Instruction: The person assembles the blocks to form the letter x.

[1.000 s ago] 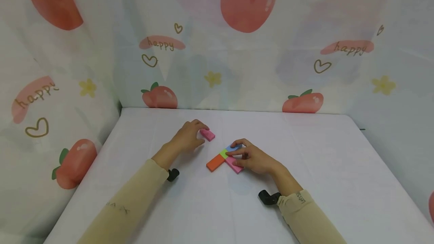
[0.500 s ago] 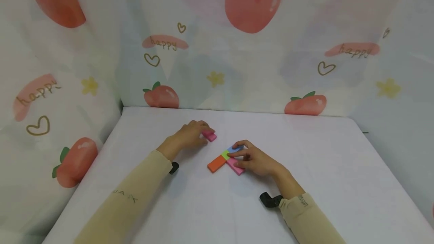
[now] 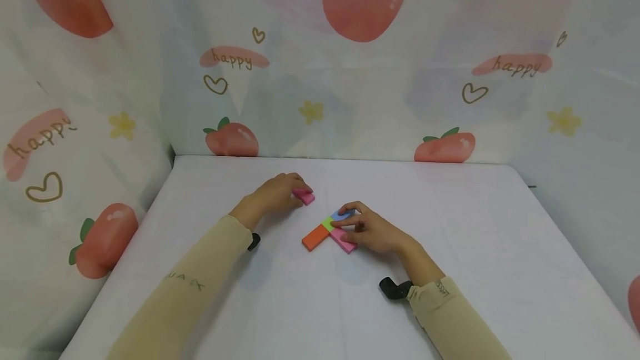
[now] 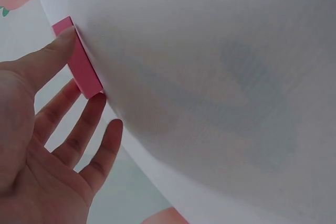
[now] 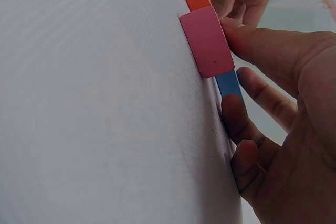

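Observation:
My left hand (image 3: 275, 193) pinches a small pink block (image 3: 306, 198) at the back of the table. In the left wrist view the thumb lies on one face of the pink block (image 4: 85, 69), with fingers at its far side and lower end. My right hand (image 3: 378, 233) rests its fingertips on a group of flat blocks. An orange block (image 3: 315, 238), a green block (image 3: 327, 224) and a blue block (image 3: 342, 215) form a slanting row. A second pink block (image 3: 343, 242) branches off toward the front right, under my right thumb. My fingers partly cover the blue block.
The blocks are on a white-covered table (image 3: 450, 221). Behind and beside it hangs a fruit-print cloth (image 3: 370, 93). A black wrist device (image 3: 395, 289) sits by the right sleeve, and another black device (image 3: 254, 242) by the left.
My left thumb and fingers have closed onto the far pink block, which they only neared earlier. My right hand stays on the joined blocks. The head view shifts slightly.

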The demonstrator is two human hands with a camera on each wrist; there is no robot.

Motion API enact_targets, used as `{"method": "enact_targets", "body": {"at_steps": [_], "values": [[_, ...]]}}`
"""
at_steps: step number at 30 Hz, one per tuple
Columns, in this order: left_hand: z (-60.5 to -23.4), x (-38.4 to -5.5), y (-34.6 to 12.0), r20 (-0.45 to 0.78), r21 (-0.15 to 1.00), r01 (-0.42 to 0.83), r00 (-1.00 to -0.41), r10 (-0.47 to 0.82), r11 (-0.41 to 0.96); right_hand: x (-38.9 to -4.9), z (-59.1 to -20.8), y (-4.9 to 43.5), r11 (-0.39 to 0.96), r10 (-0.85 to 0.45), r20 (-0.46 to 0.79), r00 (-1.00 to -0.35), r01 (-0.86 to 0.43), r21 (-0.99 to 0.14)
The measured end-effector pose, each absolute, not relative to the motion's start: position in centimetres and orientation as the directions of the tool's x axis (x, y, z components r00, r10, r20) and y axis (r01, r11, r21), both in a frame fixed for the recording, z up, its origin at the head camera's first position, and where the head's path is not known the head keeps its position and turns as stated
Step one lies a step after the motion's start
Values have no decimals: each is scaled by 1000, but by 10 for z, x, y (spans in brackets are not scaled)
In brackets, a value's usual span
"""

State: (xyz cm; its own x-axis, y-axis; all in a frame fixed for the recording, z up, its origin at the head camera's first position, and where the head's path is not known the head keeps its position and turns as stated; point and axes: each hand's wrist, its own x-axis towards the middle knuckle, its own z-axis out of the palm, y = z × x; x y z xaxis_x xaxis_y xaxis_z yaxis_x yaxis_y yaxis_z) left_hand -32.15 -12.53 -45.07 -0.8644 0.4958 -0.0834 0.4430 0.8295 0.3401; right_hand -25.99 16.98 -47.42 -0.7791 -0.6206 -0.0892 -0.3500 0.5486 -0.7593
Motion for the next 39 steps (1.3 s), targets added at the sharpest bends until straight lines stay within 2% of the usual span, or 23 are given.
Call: {"method": "enact_targets", "body": {"at_steps": [11, 31, 39], "values": [[-448, -332, -121, -96, 387, 418, -868, 487, 822, -260, -472, 170, 543, -620, -86, -780, -347, -765], [-446, -335, -121, -127, 278, 543, -797, 591, 792, -259, -473, 170, 530, -629, -95, -772, -335, -779], [-444, -333, -122, -124, 267, 565, -783, 609, 781, -259, -472, 170, 538, -627, -96, -773, -340, -771]]}}
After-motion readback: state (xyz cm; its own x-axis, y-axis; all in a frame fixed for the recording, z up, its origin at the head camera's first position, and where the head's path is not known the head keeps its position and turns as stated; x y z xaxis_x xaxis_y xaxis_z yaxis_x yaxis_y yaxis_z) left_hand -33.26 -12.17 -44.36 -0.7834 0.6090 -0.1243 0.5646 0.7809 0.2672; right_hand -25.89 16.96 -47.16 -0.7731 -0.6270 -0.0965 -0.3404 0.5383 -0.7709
